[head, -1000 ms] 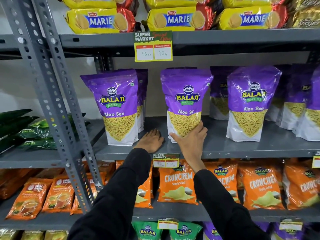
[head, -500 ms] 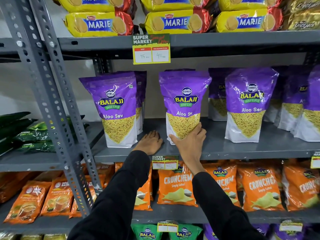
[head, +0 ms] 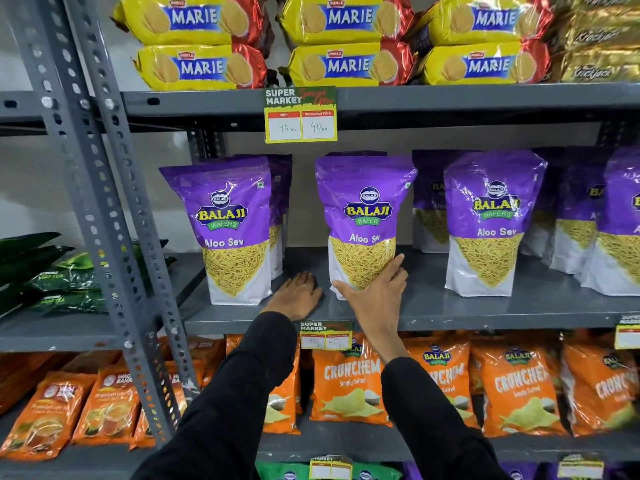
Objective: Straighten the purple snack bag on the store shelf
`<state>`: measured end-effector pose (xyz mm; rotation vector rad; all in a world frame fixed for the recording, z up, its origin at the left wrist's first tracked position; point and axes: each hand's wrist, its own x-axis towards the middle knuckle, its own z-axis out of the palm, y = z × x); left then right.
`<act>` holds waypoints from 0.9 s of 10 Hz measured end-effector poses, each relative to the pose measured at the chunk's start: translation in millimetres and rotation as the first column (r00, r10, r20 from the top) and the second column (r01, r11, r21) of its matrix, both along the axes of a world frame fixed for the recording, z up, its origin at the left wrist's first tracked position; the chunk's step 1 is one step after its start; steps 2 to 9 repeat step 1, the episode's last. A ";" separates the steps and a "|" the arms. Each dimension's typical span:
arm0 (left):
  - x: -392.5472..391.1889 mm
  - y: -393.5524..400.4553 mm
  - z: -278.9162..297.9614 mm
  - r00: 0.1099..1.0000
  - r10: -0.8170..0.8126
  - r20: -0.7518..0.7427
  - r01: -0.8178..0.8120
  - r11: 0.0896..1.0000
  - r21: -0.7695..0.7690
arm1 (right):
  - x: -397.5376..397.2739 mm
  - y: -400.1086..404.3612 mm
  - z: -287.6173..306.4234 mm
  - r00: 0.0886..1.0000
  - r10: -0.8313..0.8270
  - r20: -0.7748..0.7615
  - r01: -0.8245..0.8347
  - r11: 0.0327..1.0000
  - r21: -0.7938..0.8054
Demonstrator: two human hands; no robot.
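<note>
A purple Balaji Aloo Sev snack bag (head: pixel 363 209) stands upright in the middle of the grey metal shelf (head: pixel 450 306). My right hand (head: pixel 374 296) cups its lower front, thumb at the bag's left bottom corner and fingers against its right side. My left hand (head: pixel 298 294) lies flat, palm down, on the shelf between this bag and the purple bag (head: pixel 232 230) to its left. Both arms wear black sleeves.
More purple Aloo Sev bags (head: pixel 491 220) stand to the right and behind. Yellow Marie biscuit packs (head: pixel 346 64) fill the shelf above, orange Crunchem bags (head: pixel 349 382) the shelf below. A perforated grey upright (head: pixel 104 202) stands left. Price tags (head: pixel 300 116) hang on the shelf edges.
The view has shifted slightly downward. My right hand has opened a little on the bag's lower front; the bag and my left hand stay where they were.
</note>
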<state>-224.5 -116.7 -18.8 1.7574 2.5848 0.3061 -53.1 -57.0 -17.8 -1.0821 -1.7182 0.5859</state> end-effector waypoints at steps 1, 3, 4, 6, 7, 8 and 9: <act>7.4 -7.5 -0.2 0.997 0.058 -0.048 -0.046 0.973 0.226 | 22.5 -25.2 -17.4 0.988 0.059 -0.144 -0.047 0.995 0.087; 7.4 -7.5 -0.2 0.997 0.058 -0.048 -0.046 0.973 0.226 | 22.5 -25.2 -17.4 0.988 0.059 -0.144 -0.047 0.995 0.087; 7.4 -7.5 -0.2 0.997 0.058 -0.048 -0.046 0.973 0.226 | 22.5 -25.2 -17.4 0.988 0.059 -0.144 -0.047 0.995 0.087; 7.4 -7.5 -0.2 0.997 0.058 -0.048 -0.046 0.973 0.226 | 22.5 -25.2 -17.4 0.988 0.059 -0.144 -0.047 0.995 0.087; 7.4 -7.5 -0.2 0.997 0.058 -0.048 -0.046 0.973 0.226 | 22.5 -25.2 -17.4 0.988 0.059 -0.144 -0.047 0.995 0.087; 7.4 -7.5 -0.2 0.997 0.058 -0.048 -0.046 0.973 0.226 | 22.5 -25.2 -17.4 0.988 0.059 -0.144 -0.047 0.995 0.087; 7.4 -7.5 -0.2 0.997 0.058 -0.048 -0.046 0.973 0.226 | 22.5 -25.2 -17.4 0.988 0.059 -0.144 -0.047 0.995 0.087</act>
